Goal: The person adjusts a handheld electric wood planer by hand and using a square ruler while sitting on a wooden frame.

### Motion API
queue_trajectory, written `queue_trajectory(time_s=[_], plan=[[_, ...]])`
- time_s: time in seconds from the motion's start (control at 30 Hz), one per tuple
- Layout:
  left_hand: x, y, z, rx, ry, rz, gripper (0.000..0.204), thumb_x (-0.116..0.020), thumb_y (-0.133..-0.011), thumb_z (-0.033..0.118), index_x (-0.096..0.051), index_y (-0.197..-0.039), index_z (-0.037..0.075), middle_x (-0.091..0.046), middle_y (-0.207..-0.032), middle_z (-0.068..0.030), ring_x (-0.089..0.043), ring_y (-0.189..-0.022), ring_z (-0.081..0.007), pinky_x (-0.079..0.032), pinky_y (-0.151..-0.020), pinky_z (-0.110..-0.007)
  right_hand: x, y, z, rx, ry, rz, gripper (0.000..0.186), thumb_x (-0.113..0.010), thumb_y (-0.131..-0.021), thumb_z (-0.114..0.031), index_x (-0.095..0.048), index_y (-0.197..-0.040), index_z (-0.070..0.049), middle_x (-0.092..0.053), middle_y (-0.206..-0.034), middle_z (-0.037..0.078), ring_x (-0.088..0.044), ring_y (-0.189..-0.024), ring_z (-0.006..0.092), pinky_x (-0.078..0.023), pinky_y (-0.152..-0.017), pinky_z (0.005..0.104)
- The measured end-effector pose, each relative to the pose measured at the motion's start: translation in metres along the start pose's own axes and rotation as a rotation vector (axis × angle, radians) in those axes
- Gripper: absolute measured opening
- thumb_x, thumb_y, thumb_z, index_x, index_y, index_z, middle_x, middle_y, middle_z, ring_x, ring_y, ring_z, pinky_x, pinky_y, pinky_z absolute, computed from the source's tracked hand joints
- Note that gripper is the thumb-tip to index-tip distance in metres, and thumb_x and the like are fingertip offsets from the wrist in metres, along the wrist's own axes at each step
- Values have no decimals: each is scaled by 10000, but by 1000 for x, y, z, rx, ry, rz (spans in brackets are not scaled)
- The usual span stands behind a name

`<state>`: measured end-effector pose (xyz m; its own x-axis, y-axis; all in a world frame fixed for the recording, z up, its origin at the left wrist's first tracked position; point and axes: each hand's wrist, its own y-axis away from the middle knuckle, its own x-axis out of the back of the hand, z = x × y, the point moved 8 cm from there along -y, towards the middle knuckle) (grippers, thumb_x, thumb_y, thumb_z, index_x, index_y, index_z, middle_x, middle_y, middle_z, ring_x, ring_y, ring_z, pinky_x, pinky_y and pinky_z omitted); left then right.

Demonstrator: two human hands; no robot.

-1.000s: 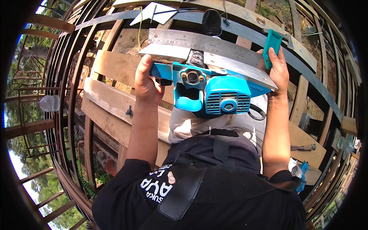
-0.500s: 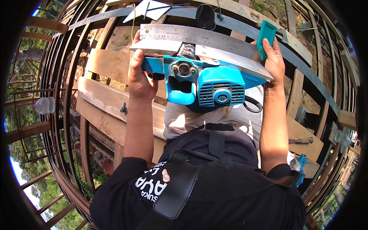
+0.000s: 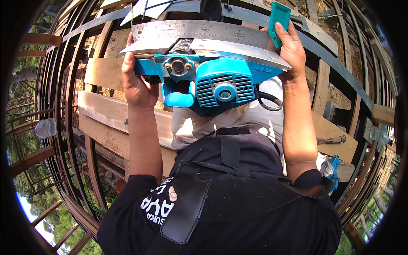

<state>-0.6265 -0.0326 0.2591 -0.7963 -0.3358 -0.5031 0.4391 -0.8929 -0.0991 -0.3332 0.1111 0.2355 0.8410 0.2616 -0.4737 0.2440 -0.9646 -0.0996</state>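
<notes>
We find the blue planer (image 3: 227,72) between the 2 hands, its 2 metal plates (image 3: 238,50) turned away from the body. The left hand (image 3: 139,89) is closed around its left end, thumb on the near side, a fingertip showing beyond the ruler (image 3: 199,29). The right hand (image 3: 293,55) has a green plastic piece (image 3: 279,23) pinched between thumb and fingers, its palm close by the planer's right tip; we cannot tell how much weight that palm bears. The ruler stands along the plates, spanning from grip to grip.

We judge 3 hazards.
Item 1: the right grip appears shared. Should attention go to the plastic piece, the planer's tip could slide off the palm and the tool drop toward the lap (image 3: 187,131).
Item 2: the ruler appears steadied only near its ends; a slackened finger could let it slide or scrape the drum (image 3: 182,46).
Item 3: that drum lies exposed between the grips, nearer the left. The cord (image 3: 270,105) loops below the right grip, plug unseen; if live, an accidental start could cut fingers.
</notes>
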Motion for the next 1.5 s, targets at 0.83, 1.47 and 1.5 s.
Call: queue_trajectory(time_s=[0.83, 1.47, 1.5], plan=[[15, 2, -4, 31, 20, 54, 414, -557, -918, 403, -584, -1138, 53, -672, -1018, -59, -661, -905, -155, -554, -802, -298, 17, -11, 12, 7, 59, -57, 237, -496, -990, -210, -575, -1155, -60, -677, -972, 97, -657, -857, 155, -546, -783, 301], [21, -1, -4, -59, -35, 142, 297, -544, -939, 390, -576, -1060, 121, -653, -970, -19, -630, -849, -106, -511, -695, -231, -5, -4, -6, -5, 10, 21, 278, -537, -942, -92, -539, -1217, -51, -654, -841, 63, -631, -711, 139, -518, -641, 268], [18, -1, -3, -58, -36, 140, 297, -544, -939, 390, -576, -1060, 121, -653, -970, -19, -630, -849, -106, -511, -695, -231, -4, -5, -6, -10, 49, 30, 272, -538, -941, -92, -544, -1209, -48, -655, -844, 61, -629, -715, 135, -516, -646, 265]])
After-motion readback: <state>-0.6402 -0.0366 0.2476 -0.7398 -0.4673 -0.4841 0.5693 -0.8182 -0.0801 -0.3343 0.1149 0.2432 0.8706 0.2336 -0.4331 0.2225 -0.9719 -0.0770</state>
